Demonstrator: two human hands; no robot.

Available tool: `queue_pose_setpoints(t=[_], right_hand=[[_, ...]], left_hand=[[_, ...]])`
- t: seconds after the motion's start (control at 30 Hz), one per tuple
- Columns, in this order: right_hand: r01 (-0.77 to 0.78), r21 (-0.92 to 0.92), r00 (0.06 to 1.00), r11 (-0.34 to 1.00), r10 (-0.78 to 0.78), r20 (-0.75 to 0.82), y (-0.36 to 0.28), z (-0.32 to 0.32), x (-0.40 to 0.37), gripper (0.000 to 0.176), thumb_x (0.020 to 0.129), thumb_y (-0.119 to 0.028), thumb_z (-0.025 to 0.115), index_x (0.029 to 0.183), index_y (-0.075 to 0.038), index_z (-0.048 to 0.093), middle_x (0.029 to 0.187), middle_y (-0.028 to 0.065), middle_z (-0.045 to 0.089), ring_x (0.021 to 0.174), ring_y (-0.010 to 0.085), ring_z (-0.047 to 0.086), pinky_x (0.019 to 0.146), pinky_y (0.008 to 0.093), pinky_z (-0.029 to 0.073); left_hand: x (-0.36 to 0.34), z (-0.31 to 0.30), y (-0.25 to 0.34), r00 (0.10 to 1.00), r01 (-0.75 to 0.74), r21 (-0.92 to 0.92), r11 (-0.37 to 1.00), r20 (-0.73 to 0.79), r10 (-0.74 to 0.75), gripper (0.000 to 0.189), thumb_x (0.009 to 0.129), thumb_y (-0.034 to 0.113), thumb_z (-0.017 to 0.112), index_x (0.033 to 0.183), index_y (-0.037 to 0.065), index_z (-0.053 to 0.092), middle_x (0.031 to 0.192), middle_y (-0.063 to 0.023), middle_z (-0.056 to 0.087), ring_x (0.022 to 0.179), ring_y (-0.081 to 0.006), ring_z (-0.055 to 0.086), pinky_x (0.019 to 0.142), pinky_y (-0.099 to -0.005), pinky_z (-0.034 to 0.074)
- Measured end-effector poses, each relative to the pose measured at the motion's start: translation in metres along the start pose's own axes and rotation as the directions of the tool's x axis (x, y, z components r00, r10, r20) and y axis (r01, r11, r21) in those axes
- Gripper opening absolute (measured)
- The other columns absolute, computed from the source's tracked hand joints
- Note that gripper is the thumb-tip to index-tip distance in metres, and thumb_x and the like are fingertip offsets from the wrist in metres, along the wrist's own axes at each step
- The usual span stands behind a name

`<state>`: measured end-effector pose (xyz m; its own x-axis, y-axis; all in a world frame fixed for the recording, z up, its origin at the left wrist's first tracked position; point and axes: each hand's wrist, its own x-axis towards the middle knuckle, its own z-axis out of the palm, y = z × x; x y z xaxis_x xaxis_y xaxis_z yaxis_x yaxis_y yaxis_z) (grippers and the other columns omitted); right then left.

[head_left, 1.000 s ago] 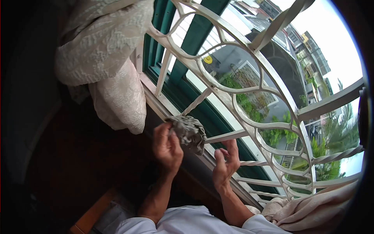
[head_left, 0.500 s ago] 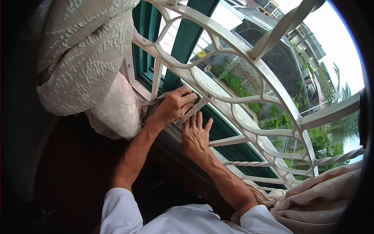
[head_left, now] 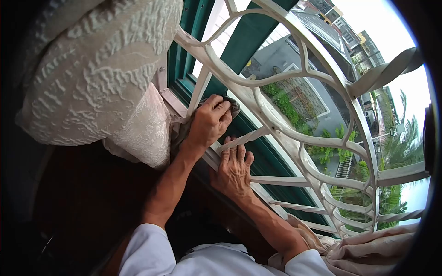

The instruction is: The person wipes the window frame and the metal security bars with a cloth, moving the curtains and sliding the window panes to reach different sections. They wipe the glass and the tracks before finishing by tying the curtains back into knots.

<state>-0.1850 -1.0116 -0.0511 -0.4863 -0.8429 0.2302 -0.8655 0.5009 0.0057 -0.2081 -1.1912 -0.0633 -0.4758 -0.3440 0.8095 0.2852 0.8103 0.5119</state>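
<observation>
My left hand [head_left: 209, 120] is closed on a crumpled grey-brown cloth [head_left: 235, 106], pressing it at the green window frame [head_left: 264, 154] between the bars of a white metal grille [head_left: 294, 137]. More of the cloth trails below the wrist towards the curtain. Lower down, my right hand [head_left: 234, 171] lies with its fingers stretched out, the fingertips right at a twisted grille bar [head_left: 245, 138] and partly hidden by it. No object shows in that hand.
A thick cream patterned curtain [head_left: 115, 78] hangs close on the left, with another gathered curtain [head_left: 368, 250] at lower right. The grille bulges outward over the opening. Outside lie a walled yard, green plants [head_left: 287, 103] and roofs.
My left hand has pushed the cloth a little further past the grille bar. My right fingertips have slid in behind the twisted bar. The view has shifted slightly.
</observation>
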Motion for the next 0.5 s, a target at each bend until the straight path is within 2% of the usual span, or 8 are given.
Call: queue_pose_setpoints(t=[0.07, 0.13, 0.2, 0.27, 0.3, 0.4, 0.43, 0.5], right_hand=[[-0.001, 0.005, 0.999, 1.000, 0.000, 0.034, 0.002, 0.000, -0.005, 0.081, 0.069, -0.031, 0.078, 0.130, 0.013, 0.050, 0.132, 0.0307, 0.051, 0.131, 0.0439, 0.042, 0.098, 0.0583, 0.033], [0.033, 0.023, 0.998, 0.999, -0.034, 0.044, -0.001, 0.001, 0.002, 0.077, 0.069, -0.031, 0.077, 0.126, 0.014, 0.053, 0.131, 0.0321, 0.052, 0.131, 0.0446, 0.043, 0.098, 0.0596, 0.032], [-0.007, 0.023, 0.998, 1.000, 0.006, 0.068, -0.002, 0.000, -0.001, 0.076, 0.069, -0.030, 0.076, 0.126, 0.014, 0.052, 0.131, 0.0316, 0.052, 0.131, 0.0447, 0.042, 0.097, 0.0593, 0.032], [0.014, 0.029, 0.998, 0.999, -0.016, 0.067, -0.001, -0.001, 0.000, 0.077, 0.069, -0.029, 0.075, 0.127, 0.015, 0.051, 0.132, 0.0319, 0.051, 0.132, 0.0452, 0.041, 0.097, 0.0594, 0.032], [0.009, 0.029, 0.999, 1.000, -0.010, 0.042, -0.003, -0.002, 0.001, 0.077, 0.070, -0.029, 0.075, 0.127, 0.015, 0.051, 0.133, 0.0324, 0.051, 0.131, 0.0455, 0.041, 0.097, 0.0594, 0.032], [0.016, 0.016, 1.000, 1.000, -0.017, 0.024, -0.001, -0.002, 0.000, 0.077, 0.070, -0.028, 0.075, 0.128, 0.016, 0.050, 0.133, 0.0332, 0.050, 0.131, 0.0458, 0.042, 0.097, 0.0589, 0.032], [0.031, 0.010, 0.999, 0.999, -0.031, 0.026, 0.000, -0.002, -0.001, 0.078, 0.070, -0.028, 0.075, 0.128, 0.017, 0.050, 0.133, 0.0335, 0.050, 0.131, 0.0458, 0.042, 0.097, 0.0586, 0.032], [0.034, 0.017, 0.999, 0.999, -0.034, 0.012, 0.000, -0.002, -0.001, 0.077, 0.070, -0.027, 0.074, 0.128, 0.017, 0.050, 0.132, 0.0340, 0.050, 0.130, 0.0459, 0.042, 0.096, 0.0584, 0.033]], left_hand=[[0.002, -0.006, 0.011, 0.995, 0.066, -0.160, 0.985, 0.081, -0.053, 0.019, 0.079, 0.005, 0.075, 0.095, -0.002, 0.068, 0.095, -0.0154, 0.061, 0.087, -0.0348, 0.064, 0.078, -0.0430, 0.054], [0.001, -0.008, 0.022, 0.983, -0.105, -0.153, 0.983, 0.132, 0.126, 0.020, 0.080, 0.006, 0.075, 0.097, -0.001, 0.068, 0.099, -0.0159, 0.061, 0.093, -0.0345, 0.063, 0.081, -0.0430, 0.054], [-0.004, -0.007, 0.016, 0.987, -0.060, -0.133, 0.989, 0.143, 0.079, 0.023, 0.080, 0.006, 0.075, 0.101, -0.002, 0.069, 0.104, -0.0166, 0.061, 0.098, -0.0341, 0.062, 0.084, -0.0430, 0.054], [-0.003, -0.006, 0.014, 0.996, -0.030, 0.028, 0.999, 0.088, 0.027, 0.025, 0.083, 0.008, 0.074, 0.104, -0.004, 0.069, 0.108, -0.0177, 0.061, 0.098, -0.0354, 0.062, 0.086, -0.0439, 0.053], [-0.010, 0.003, 0.003, 0.994, 0.111, 0.116, 0.987, -0.033, -0.108, 0.029, 0.085, 0.011, 0.072, 0.107, -0.008, 0.067, 0.110, -0.0203, 0.060, 0.099, -0.0375, 0.062, 0.088, -0.0448, 0.053], [-0.006, 0.008, 0.010, 0.988, 0.144, 0.137, 0.980, -0.067, -0.136, 0.037, 0.087, 0.014, 0.072, 0.110, -0.013, 0.064, 0.111, -0.0257, 0.058, 0.103, -0.0413, 0.060, 0.092, -0.0462, 0.051], [-0.008, 0.003, 0.017, 0.990, 0.143, 0.088, 0.986, -0.001, -0.143, 0.047, 0.086, 0.014, 0.073, 0.122, -0.012, 0.061, 0.121, -0.0255, 0.054, 0.109, -0.0426, 0.055, 0.096, -0.0481, 0.047], [-0.009, -0.007, 0.023, 0.989, 0.110, 0.120, 0.987, 0.080, -0.120, 0.049, 0.086, 0.016, 0.073, 0.124, -0.012, 0.060, 0.123, -0.0257, 0.053, 0.109, -0.0430, 0.054, 0.097, -0.0484, 0.047]])
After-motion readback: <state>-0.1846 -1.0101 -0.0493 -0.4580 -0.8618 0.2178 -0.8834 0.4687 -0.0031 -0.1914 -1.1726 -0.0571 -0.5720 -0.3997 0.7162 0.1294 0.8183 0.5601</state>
